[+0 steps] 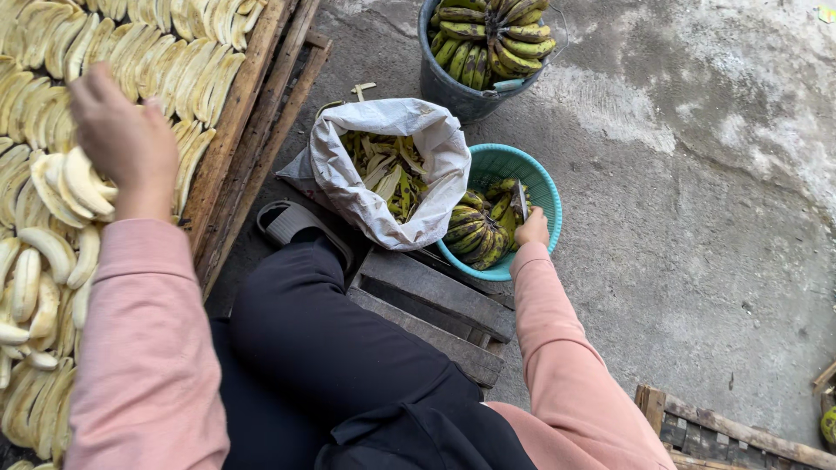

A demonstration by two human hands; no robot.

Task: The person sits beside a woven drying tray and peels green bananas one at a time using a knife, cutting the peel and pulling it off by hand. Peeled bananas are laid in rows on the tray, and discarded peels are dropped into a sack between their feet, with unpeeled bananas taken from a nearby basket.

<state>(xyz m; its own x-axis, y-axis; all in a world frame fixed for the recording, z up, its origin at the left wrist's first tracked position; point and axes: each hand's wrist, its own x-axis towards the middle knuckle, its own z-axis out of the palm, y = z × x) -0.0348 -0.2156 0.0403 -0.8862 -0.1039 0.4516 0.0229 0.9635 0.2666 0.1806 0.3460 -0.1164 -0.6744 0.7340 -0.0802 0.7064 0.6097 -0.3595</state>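
- Head view, progress: the wooden rack [233,113] at the left is already nearly covered with peeled bananas [157,65] laid in tight rows. By my reckoning most of the laying-out is done, and the unpeeled fruit in the containers is what remains.
- Left hand [122,139]: it rests over the rack with fingers curled together, touching a small pile of peeled pieces [74,183]; I cannot tell whether it grips one.
- Right hand [532,231]: it reaches into the teal basket [542,187] and closes on a knife [520,200] with its blade pointing up, right above the fruit.
- Teal basket: it holds a bunch of unpeeled green-yellow bananas [475,235], perhaps half filling it.
- White sack [383,170]: it sits open between the rack and the basket, and holds discarded peels [387,174].
- Grey bucket [453,87]: it stands beyond the sack, heaped with more unpeeled bunches [496,35].
- A wooden pallet [435,305] lies under the person's legs, on the concrete floor [697,218].
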